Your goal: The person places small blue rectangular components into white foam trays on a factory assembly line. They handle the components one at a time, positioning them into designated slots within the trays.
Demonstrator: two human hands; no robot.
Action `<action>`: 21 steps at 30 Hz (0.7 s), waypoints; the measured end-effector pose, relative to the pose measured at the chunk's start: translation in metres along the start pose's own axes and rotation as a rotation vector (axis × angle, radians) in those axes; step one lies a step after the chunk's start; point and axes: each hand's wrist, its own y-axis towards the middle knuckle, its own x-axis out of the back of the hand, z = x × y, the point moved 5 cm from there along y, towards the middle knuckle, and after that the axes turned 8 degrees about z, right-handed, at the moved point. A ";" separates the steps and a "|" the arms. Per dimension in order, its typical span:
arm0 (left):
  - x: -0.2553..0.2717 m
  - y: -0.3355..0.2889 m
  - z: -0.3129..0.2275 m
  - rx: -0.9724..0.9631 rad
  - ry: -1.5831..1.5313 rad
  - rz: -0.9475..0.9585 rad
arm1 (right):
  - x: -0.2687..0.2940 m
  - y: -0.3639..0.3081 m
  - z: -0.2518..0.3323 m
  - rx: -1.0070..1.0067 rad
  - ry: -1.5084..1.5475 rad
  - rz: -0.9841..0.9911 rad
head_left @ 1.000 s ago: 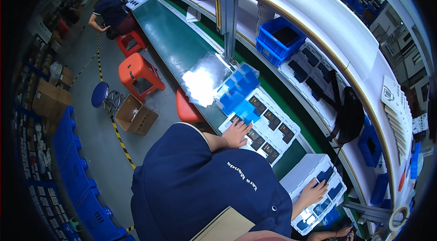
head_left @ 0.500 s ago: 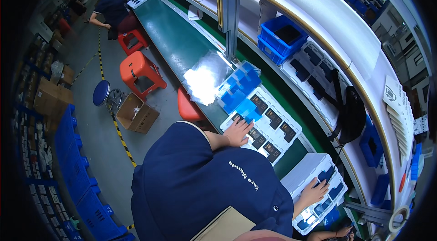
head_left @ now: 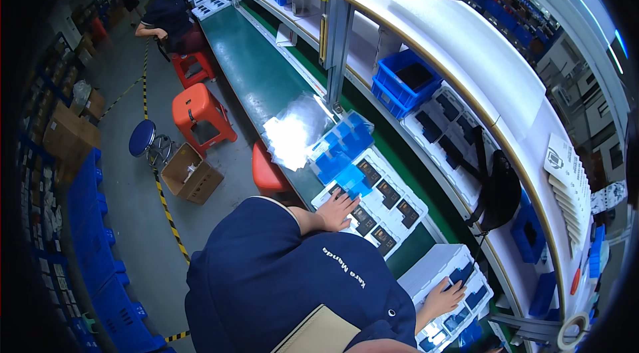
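The left hand (head_left: 336, 212) lies over the near edge of a white tray (head_left: 398, 230), fingers spread beside a blue film piece (head_left: 354, 181); whether they pinch it cannot be told; black rectangular pieces (head_left: 388, 194) sit in the tray's compartments, on the green bench (head_left: 243, 70); the right hand (head_left: 444, 298) reaches over a stack of white trays (head_left: 426, 271), its fingers extended at a dark blue piece (head_left: 460, 274) in the top one; whether they grasp it cannot be told; beyond the film lie blue translucent sheets (head_left: 341, 153) and a glaring clear plastic sheet (head_left: 288, 133).
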 end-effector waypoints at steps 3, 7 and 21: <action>-0.006 -0.002 -0.001 0.009 -0.003 0.033 | 0.003 -0.002 0.001 -0.012 -0.012 0.016; -0.011 -0.003 0.000 -0.005 0.019 -0.004 | 0.003 -0.002 0.002 -0.017 -0.005 0.009; 0.012 0.000 0.018 0.223 -0.463 -0.014 | -0.014 0.010 -0.012 -0.048 -0.065 -0.032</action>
